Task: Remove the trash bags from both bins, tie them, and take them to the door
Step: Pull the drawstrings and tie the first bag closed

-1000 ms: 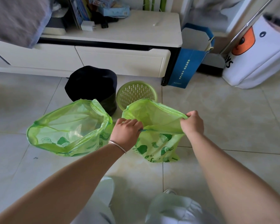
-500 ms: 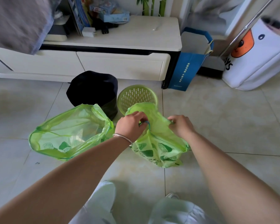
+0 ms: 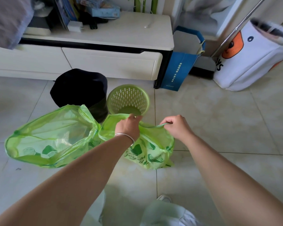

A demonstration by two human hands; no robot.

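A: Surveying the room: what stands on the tiled floor [image 3: 219,124]?

B: A black bin [image 3: 79,88] and a green basket [image 3: 128,99], side by side before a white cabinet [image 3: 104,62]. One green bag [image 3: 47,137] lies open at left; a second bag [image 3: 150,150] sits beside it.

A: Hand positions?

B: Left hand [image 3: 129,126] and right hand [image 3: 176,126], slightly apart, each pinch the second bag's top edge.

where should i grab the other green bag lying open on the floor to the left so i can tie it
Take the open green bag by its rim, probably the gathered, crumpled stretch nearest the black bin. That edge stands up off the tile and is already bunched, so fingers can close round it from above. The far left rim lies flatter on the floor and would likely be harder to pinch.
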